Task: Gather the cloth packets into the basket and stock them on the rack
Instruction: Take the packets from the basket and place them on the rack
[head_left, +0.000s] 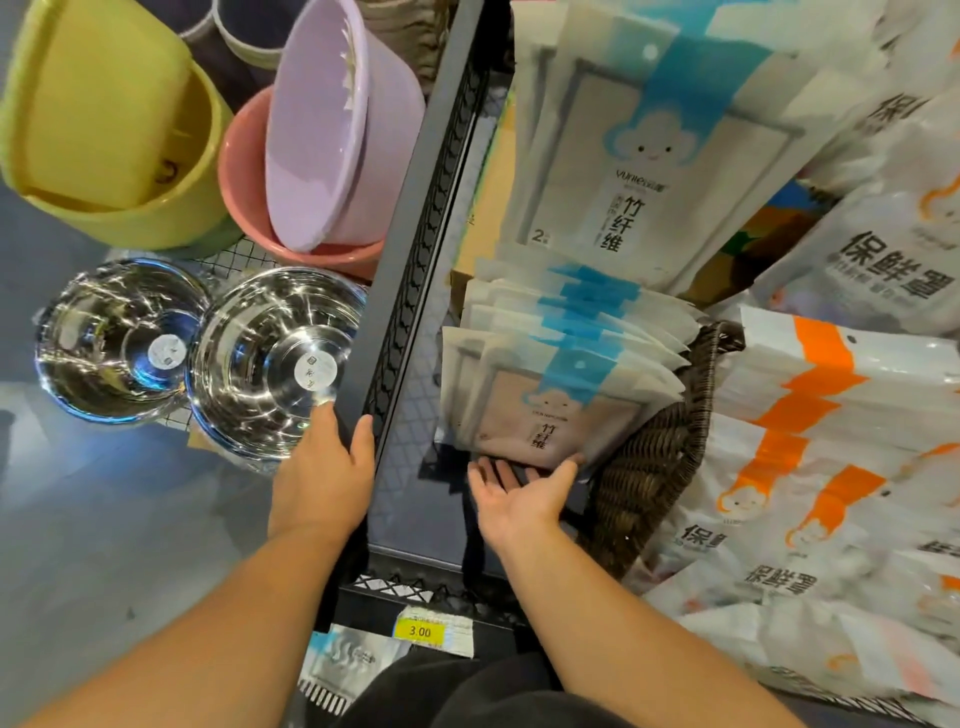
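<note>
Nearest, two bare forearms (218, 623) reach forward. The left hand (324, 467) grips the rack frame (405, 291). The right hand (519, 493) lies palm-up, fingers (488, 470) spread, under the front cloth packet (545, 415) of a row in the wicker basket (649, 478). Unpinched, that leaning packet may slide off. Fingertips and most of the basket are hidden.

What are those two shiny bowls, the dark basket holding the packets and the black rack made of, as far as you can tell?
Shiny bowls: probably stainless steel, with a mirror finish and sharp reflections.
Dark basket: woven wicker or rattan-like strands in matte brown; it could be a plastic imitation.
Black rack: likely painted metal, given its thin mesh and lattice trim.
</note>
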